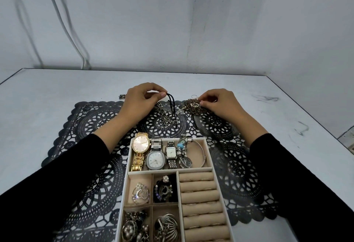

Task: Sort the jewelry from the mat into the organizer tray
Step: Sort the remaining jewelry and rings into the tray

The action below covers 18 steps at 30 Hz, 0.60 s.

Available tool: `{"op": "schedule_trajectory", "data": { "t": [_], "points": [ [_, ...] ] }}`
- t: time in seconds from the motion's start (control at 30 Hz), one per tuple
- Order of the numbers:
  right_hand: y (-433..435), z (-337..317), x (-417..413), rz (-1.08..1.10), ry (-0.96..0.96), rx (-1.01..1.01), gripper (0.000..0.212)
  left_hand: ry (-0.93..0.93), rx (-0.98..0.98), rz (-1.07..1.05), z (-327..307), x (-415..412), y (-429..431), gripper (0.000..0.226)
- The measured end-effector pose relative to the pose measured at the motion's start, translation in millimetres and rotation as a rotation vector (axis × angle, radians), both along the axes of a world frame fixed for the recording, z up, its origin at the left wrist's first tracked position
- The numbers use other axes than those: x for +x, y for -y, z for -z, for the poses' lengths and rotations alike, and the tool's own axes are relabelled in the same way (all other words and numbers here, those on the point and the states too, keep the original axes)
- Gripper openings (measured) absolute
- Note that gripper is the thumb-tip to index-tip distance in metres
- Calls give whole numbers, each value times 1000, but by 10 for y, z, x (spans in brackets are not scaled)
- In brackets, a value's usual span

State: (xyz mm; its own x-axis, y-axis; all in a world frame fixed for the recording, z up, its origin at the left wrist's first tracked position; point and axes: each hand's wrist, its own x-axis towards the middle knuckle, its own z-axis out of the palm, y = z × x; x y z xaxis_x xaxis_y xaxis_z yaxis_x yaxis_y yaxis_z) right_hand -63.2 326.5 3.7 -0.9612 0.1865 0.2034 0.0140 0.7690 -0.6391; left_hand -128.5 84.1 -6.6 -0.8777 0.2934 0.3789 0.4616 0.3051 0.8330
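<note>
Up at the far end of the mat (92, 126), the left hand (139, 103) had a black cord (172, 111) pinched between thumb and forefinger, with the loose end trailing down onto the lace. The right hand (220, 103) was curled over a tangle of chains (193, 105), fingertips pinching at a strand. It looked like it was picking 1 out, but I couldn't tell which.

Progress-wise I'd call it well past halfway. The organizer tray (209, 153) sat on the near part of the mat. Its long top compartment held 4 watches (155, 160), a charm bracelet (180, 145) and a bangle (203, 152), and all 4 small square compartments had brooch-type bits in them. The ring rolls (199, 193) looked mostly bare — too hard to say if anything was tucked in.

Left to sort:
- the cord
- the tangle
- another chain (162, 120) beside the cord
- a loose ring (194, 96) by the tangle
- what looked like 2 rings (88, 106) at the mat's far-left edge
- a small metal piece (122, 96) off the mat, on the table (57, 88)
</note>
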Motion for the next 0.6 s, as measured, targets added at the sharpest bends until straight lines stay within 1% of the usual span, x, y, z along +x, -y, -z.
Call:
{"op": "schedule_trajectory", "data": {
  "t": [0.43, 0.6],
  "points": [
    [71, 29, -21, 1, -32, 16, 19, -3, 82, 24, -18, 47, -8, 4],
    [40, -38, 14, -30, -29, -80, 6, -15, 88, 28, -25, 60, -7, 4]
  ]
}}
